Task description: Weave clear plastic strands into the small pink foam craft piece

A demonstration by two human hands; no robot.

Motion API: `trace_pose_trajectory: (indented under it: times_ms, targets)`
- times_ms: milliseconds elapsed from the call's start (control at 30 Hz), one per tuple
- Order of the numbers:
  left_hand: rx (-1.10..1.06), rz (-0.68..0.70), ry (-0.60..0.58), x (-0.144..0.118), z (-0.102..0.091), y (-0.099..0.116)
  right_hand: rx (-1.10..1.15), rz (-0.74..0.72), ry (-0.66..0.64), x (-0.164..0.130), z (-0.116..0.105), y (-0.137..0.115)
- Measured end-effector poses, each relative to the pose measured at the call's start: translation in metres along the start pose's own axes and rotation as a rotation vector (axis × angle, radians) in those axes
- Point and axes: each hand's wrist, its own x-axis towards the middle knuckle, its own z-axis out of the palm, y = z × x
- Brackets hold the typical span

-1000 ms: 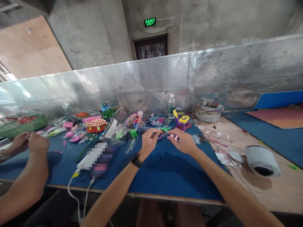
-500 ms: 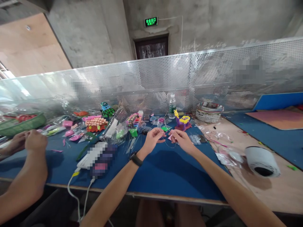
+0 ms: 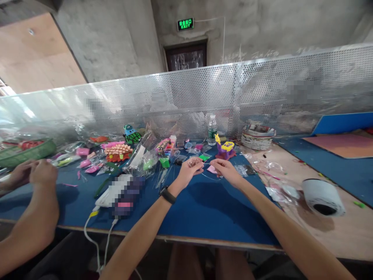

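Note:
My left hand (image 3: 189,171), with a dark band on its wrist, is closed in a pinch above the blue tabletop. It grips a thin, pale, wire-like strand (image 3: 212,178). Close by on the right, my right hand (image 3: 225,171) pinches the same strand, which bows down between the two hands. Its exact ends are too fine to make out. A pink piece (image 3: 211,169) shows beside my right fingertips. Just beyond the hands lies a bright green packet (image 3: 204,157). A purple and yellow clay figure (image 3: 225,149) stands behind my right hand.
A water bottle (image 3: 212,130) and a paper-lined basket (image 3: 258,138) stand at the back. To the right is a white cylinder (image 3: 322,197). Clay packets and a power bank with cables (image 3: 94,229) lie left. A co-worker's hands (image 3: 40,173) are at far left.
The strand's loop that rose above my hands no longer shows there; the strand now bows below them. Both hands stay nearly in place, with my right fingers slightly shifted.

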Motion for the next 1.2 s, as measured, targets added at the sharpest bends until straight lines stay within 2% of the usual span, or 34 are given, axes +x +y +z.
trace_pose_trajectory:
  times_ms: [133, 267, 367, 500, 700, 833, 933, 1067, 1200]
  targets:
    - [0.07, 0.089, 0.083, -0.002, 0.001, 0.006, -0.195, -0.189, 0.035, -0.003, -0.003, -0.002]
    - [0.11, 0.145, 0.102, -0.003, 0.002, 0.007, -0.701, -0.393, 0.058, -0.011, -0.001, -0.001]
    - [0.141, 0.157, 0.108, -0.004, 0.003, 0.007, -1.073, -0.464, 0.106, -0.015, 0.003, 0.001]
    - [0.162, 0.166, 0.143, -0.005, 0.004, 0.006, -1.302, -0.514, 0.169, -0.013, 0.005, 0.005]
    - [0.186, 0.169, 0.191, -0.006, 0.006, 0.003, -1.352, -0.602, 0.144, -0.009, 0.001, 0.01]
    - [0.238, 0.198, 0.166, -0.004, 0.003, -0.001, -1.314, -0.577, 0.127, -0.008, -0.001, 0.009]
    - [0.421, 0.369, 0.198, -0.002, -0.004, -0.001, -1.287, -0.513, 0.127, -0.009, -0.004, 0.007]
    - [0.876, 0.674, 0.204, 0.0, -0.014, 0.001, -1.281, -0.453, 0.073, -0.009, -0.01, 0.002]
    - [1.145, 0.799, 0.233, 0.0, -0.02, 0.003, -1.282, -0.447, 0.016, -0.009, -0.012, 0.0]
